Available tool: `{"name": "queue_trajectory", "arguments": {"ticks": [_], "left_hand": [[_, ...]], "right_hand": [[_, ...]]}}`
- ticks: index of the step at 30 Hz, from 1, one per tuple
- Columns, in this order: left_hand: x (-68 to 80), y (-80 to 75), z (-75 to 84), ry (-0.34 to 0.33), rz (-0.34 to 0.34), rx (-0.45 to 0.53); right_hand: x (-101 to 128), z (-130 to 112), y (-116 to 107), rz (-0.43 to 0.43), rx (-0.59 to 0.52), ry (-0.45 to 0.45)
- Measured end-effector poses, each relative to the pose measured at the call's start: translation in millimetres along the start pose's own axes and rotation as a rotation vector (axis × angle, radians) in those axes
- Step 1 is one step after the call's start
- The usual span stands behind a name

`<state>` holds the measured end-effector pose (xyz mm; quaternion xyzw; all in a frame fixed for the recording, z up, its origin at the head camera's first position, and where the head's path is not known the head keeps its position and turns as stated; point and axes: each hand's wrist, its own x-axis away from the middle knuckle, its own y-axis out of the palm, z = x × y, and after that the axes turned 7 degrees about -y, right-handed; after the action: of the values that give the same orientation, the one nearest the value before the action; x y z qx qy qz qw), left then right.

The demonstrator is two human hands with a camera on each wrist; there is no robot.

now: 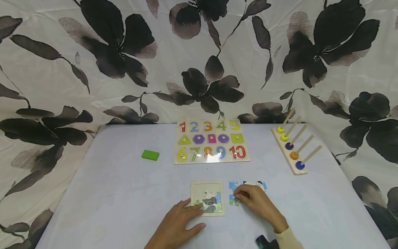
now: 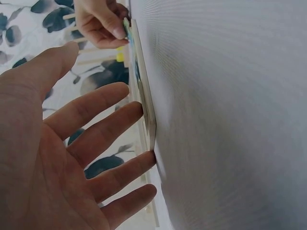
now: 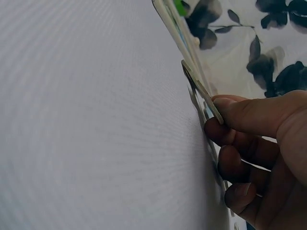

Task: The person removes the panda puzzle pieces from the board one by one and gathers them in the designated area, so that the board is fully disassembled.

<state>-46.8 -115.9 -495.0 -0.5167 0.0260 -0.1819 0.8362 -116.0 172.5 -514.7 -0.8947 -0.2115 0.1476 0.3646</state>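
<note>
Lower centre of the head view: your left hand (image 1: 178,224) rests spread-fingered against the puzzle tray (image 1: 207,198) on the bench (image 1: 124,193); your right hand (image 1: 256,202) pinches a puzzle piece (image 1: 234,200) just right of it.

Even, soft light, glare on the number board (image 1: 211,141); wrist views blur close up.

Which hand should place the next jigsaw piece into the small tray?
Right. The right hand already pinches a loose piece just beside the puzzle tray, while the left hand lies flat, steadying that tray's near edge.
</note>
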Motion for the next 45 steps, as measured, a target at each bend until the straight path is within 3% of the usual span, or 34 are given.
{"name": "queue_trajectory", "arguments": {"ticks": [8,14,20,25,33,38,45], "left_hand": [[0.5,1.4,-0.6,0.011,0.012,-0.004],[1.9,1.2,-0.4,0.016,0.021,0.013],[2.0,5.6,2.4,0.086,0.044,0.016],[-0.1,7.0,7.1,0.143,0.038,-0.025],[-0.2,3.8,5.8,0.119,0.055,-0.058],[-1.5,5.1,3.1,0.139,0.087,-0.063],[-0.6,7.1,2.4,0.137,0.082,-0.060]], "right_hand": [[-0.1,-2.5,-2.2,0.041,0.050,0.005],[-11.3,-13.0,2.5,0.108,-0.025,-0.025],[-34.0,-34.1,21.6,0.011,-0.068,-0.097],[-45.8,-43.5,34.5,-0.046,-0.016,-0.129],[-50.3,-46.6,39.2,-0.076,0.068,-0.155],[-49.9,-47.2,38.2,-0.076,0.066,-0.158],[-48.2,-48.5,40.2,-0.090,0.073,-0.150]]}}
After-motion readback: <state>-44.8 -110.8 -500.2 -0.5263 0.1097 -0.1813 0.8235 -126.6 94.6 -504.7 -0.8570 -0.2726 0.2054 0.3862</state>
